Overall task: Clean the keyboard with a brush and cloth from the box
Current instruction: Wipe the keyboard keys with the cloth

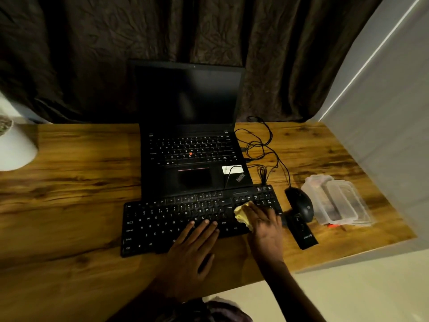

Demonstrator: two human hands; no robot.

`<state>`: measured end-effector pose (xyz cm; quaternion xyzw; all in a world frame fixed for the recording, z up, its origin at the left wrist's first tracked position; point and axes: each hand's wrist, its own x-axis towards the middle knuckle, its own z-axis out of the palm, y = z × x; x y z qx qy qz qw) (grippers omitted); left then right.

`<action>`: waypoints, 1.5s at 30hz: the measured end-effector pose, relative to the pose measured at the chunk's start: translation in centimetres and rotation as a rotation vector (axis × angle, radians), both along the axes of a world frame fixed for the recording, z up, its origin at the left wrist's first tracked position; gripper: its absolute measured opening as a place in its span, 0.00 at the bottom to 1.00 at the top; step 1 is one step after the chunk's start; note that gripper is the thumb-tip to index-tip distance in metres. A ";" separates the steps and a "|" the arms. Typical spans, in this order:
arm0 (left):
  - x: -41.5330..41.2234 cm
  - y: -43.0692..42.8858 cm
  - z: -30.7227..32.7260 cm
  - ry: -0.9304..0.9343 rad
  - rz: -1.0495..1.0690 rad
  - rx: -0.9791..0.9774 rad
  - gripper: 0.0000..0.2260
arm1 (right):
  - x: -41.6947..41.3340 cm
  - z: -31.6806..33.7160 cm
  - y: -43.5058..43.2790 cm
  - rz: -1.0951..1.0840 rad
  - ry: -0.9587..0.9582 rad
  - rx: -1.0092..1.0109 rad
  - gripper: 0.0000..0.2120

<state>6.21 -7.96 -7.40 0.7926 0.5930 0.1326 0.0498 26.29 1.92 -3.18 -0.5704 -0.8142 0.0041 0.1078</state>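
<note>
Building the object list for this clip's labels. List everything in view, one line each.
desk: 1, brown wood, under everything
laptop: 1, black, open at desk centre, screen dark
keyboard: 1, black, in front of the laptop
cloth: 1, yellow, on the keyboard's right part
mouse: 1, black, right of the keyboard
flat bar-shaped item: 1, black, just in front of the mouse; cannot tell what it is
box: 1, clear plastic, right of the mouse
cables: count unclear, black, right of the laptop
curtain: 1, dark brown, behind the desk
white rounded object: 1, desk's left edge, cut off
left hand: 1, flat on the keyboard's middle keys
right hand: 1, presses the cloth onto the keyboard
</note>
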 end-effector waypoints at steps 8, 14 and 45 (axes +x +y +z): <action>0.0 0.2 -0.4 -0.006 -0.008 0.018 0.26 | 0.1 -0.7 0.0 0.073 0.015 0.051 0.36; -0.1 0.2 -0.5 0.009 -0.011 0.016 0.26 | -0.9 -1.2 0.1 0.021 0.032 0.061 0.34; -0.5 0.3 -1.0 0.037 -0.056 0.040 0.29 | -2.1 0.6 1.2 0.074 -0.065 -0.059 0.37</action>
